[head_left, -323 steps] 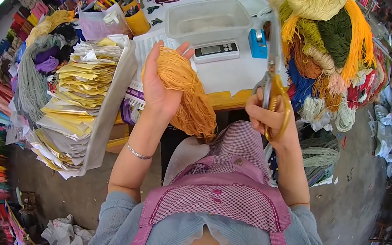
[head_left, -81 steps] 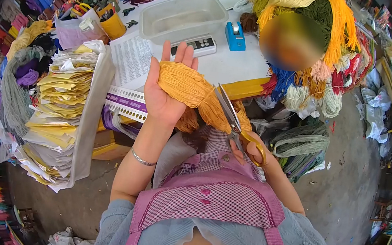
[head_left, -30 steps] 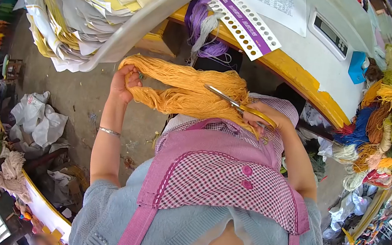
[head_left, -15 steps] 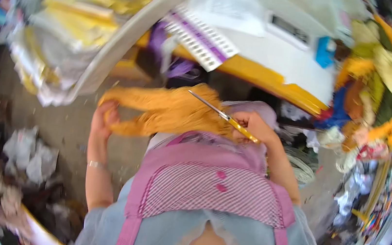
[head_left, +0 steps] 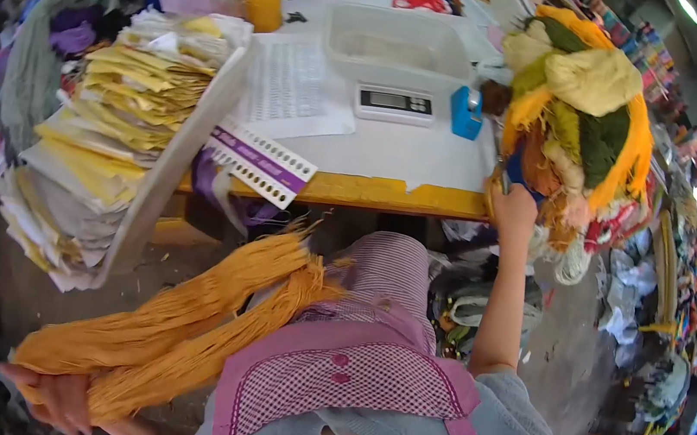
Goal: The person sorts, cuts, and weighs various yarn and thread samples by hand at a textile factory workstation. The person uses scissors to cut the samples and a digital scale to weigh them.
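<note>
My left hand, low at the left, is closed round the looped end of an orange skein of thread. Two thick strands run from it up and right to my lap, where their ends are loose and frayed. My right hand is at the right front corner of the table, closed on scissors, which the fingers partly hide. Close beside it hangs a bundle of coloured thread skeins in yellow, green, orange and brown.
On the table are a digital scale, a clear plastic tub, a blue tape dispenser and a printed sheet. A white bin of yellow packets stands left, with a purple-striped punched card beside it.
My left hand has drawn the orange skein down and left, stretching it out. My right hand has moved with the scissors from my lap up to the table's right corner. The view has tilted up.
</note>
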Demonstrator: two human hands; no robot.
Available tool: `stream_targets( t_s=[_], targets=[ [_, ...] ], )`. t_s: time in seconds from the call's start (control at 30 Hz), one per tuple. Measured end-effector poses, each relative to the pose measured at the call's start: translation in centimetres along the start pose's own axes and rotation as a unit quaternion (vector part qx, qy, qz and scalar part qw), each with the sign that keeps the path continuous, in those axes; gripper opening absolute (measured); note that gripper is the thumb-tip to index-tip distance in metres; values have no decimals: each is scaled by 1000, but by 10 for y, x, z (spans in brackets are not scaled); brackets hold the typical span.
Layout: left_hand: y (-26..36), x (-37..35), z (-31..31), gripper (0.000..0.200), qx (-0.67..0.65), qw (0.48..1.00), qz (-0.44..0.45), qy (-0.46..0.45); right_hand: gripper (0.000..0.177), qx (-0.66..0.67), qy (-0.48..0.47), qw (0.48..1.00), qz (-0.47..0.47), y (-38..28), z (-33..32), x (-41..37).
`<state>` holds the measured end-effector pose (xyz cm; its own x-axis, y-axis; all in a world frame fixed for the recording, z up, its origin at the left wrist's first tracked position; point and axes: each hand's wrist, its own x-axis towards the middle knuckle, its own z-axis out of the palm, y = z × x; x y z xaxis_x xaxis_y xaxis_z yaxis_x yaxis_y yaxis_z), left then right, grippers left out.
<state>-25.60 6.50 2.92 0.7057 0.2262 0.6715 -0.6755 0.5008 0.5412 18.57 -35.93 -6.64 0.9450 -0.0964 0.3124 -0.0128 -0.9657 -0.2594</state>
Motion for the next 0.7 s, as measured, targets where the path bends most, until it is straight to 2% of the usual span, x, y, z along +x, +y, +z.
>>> stream_targets(
  t_s=[0.07,0.1,0.17,0.2,0.23,0.27,0.3,0.33,0.4,0.47,0.53,0.57,0.63,0.67,0.7],
  targets=[
    [0,21,32,72,-119,982,137,49,57,-8,-9,1000,-2,1,14,23],
    [-1,25,44,73,-171,957,199,125,57,-13,-12,1000,-4,-1,17,31],
    [1,16,36,60,-161,954,125,220,56,-13,-36,999,2,-7,22,43],
    [-9,11,27,51,-193,935,118,274,57,-12,-49,999,5,-12,21,49],
    [-18,7,14,35,-162,935,89,302,56,-6,-107,994,22,-18,18,55],
    [-26,7,0,23,-132,933,60,330,56,1,-109,994,19,-20,24,58],
    [-42,15,-5,15,-169,935,23,311,55,2,-92,996,-1,-22,30,60],
    [-62,25,-6,15,-207,934,-14,292,55,3,-75,997,-21,-23,35,63],
    [-95,32,-13,24,-198,914,-15,355,53,-15,-70,997,-18,-27,41,69],
    [-119,45,-5,31,-97,872,-76,474,48,-56,-71,996,-15,-34,41,74],
    [-144,57,-3,37,-11,884,-133,447,45,-81,-55,994,-41,-45,20,67],
    [-153,51,-16,47,14,912,-153,380,43,-104,-60,991,-54,-39,22,69],
    [-165,74,-5,57,26,923,-192,333,33,-85,-80,990,-81,-62,-6,51],
    [-171,86,-1,62,29,925,-200,322,27,70,-17,985,-155,-69,-11,33],
    [-177,93,2,68,30,927,-213,308,24,212,-84,957,-181,-87,-18,16]
  ],
)
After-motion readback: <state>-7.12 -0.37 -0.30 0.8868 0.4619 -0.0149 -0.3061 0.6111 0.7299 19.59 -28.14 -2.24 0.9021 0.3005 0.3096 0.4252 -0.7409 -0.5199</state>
